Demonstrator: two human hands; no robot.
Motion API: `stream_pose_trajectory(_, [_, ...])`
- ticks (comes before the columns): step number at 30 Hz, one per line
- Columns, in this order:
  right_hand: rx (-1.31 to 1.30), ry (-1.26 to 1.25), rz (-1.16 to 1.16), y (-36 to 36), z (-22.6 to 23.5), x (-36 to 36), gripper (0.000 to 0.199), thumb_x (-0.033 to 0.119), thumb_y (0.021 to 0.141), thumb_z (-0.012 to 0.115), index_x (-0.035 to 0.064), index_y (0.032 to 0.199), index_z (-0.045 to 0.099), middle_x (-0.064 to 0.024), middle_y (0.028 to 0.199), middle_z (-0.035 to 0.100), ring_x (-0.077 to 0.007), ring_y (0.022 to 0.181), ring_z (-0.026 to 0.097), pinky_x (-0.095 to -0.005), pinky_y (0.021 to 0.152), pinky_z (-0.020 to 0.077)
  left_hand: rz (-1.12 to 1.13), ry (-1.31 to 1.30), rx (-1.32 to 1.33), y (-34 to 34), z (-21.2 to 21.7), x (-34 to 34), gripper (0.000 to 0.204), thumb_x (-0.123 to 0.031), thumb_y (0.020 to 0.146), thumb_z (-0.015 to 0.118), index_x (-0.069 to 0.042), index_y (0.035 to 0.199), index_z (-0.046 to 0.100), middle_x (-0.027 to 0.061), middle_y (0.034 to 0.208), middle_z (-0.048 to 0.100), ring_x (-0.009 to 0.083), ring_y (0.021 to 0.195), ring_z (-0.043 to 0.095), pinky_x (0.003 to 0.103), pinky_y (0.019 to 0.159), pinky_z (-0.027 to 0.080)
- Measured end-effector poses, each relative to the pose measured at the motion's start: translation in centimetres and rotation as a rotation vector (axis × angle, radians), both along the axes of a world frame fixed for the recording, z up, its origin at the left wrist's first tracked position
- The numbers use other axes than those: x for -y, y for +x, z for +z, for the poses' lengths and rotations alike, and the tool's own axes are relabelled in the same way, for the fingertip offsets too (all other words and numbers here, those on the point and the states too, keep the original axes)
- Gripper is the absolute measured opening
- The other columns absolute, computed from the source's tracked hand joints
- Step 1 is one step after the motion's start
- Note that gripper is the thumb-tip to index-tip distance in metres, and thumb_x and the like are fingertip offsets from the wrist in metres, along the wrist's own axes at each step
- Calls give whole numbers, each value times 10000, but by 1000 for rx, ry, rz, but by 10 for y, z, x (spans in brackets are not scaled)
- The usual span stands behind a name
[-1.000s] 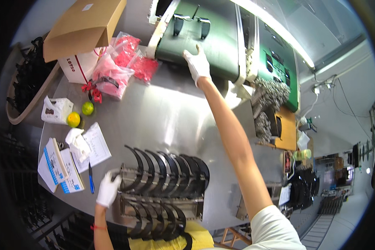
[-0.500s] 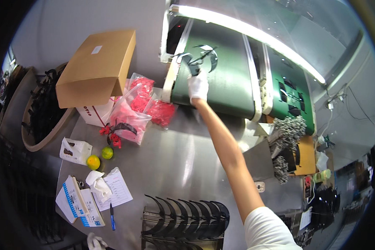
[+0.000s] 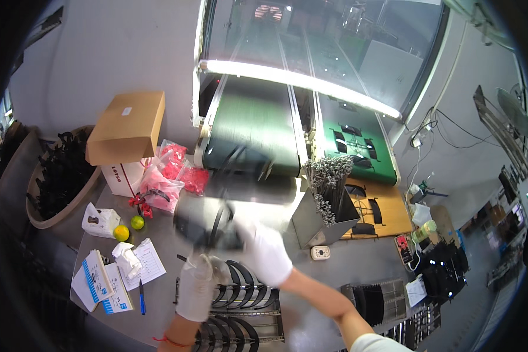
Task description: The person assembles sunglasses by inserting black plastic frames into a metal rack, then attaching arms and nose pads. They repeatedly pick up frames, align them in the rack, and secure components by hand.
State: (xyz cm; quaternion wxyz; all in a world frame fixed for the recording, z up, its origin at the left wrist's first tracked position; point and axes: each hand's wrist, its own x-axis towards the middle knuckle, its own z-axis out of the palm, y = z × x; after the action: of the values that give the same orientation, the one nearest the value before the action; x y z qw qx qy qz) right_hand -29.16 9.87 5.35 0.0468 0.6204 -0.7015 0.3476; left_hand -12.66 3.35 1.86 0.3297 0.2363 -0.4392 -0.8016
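Blur softens both white-gloved hands as I watch across the bench (image 3: 317,281). The right hand (image 3: 266,252) is partly closed, its fingers curled onto a dark black piece (image 3: 212,227), which hangs over the bench just in front of both palms. The left hand (image 3: 196,284) stands close under that piece, but the blur is too heavy for me to tell whether it grips too, or how many parts are held. Behind and below the left hand, a metal rack (image 3: 270,326) carries two rows of curved black parts (image 3: 247,286). I count two fruits, one yellow-orange (image 3: 121,233) and one green (image 3: 137,222), one tissue box (image 3: 102,224), one blue pen (image 3: 142,299), one cardboard box (image 3: 123,129) and two green conveyor belts (image 3: 246,123). Three more black parts (image 3: 376,212) lie on one wooden board (image 3: 398,218) at the right. The right forearm slants up and leftward from the lower right, elbow bent, fingers pointing up and left; the left forearm rises steeply from the lower edge, with a red cord (image 3: 173,340) near the wrist.
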Motion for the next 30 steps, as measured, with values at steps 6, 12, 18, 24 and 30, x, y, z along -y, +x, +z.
stream_pose_trajectory(6, [-55,223,173,63,19,-162,607,358,745,809,21,1190,570,-192,1262,587,-368,873,657,-388,751,555,288,106,142,95,51,-88,260,-143,1021,512,-11,1243,537,90,1075,614,114,967,568,228,792,488])
stream_pose_trajectory(12, [151,64,-209,96,8,-263,613,70,715,812,26,1273,562,-186,1282,584,-208,819,695,-315,732,587,461,13,-432,148,152,183,239,-223,1013,569,12,972,574,30,876,552,103,804,554,243,741,494])
stream_pose_trajectory(18, [304,12,-309,145,2,-305,609,60,766,745,66,1344,550,-170,1365,531,-226,984,665,-323,829,552,888,-1647,972,88,109,168,198,-152,956,483,-30,918,633,171,881,619,285,861,612,398,728,495])
stream_pose_trajectory(24, [576,-161,-411,160,-12,-314,575,-62,845,567,23,1408,486,-128,1336,558,-193,1085,591,-327,929,491,-849,-1515,-503,48,-29,-164,278,-197,932,560,-74,1169,635,152,1048,673,331,912,662,393,796,545])
stream_pose_trajectory(30, [839,-593,-562,155,-9,-305,995,624,841,650,36,1535,248,-186,1594,215,-378,1450,263,-510,1127,316,-1343,-1547,-30,54,-32,-296,330,-181,969,551,-82,1284,561,160,1061,654,269,860,656,364,743,540])
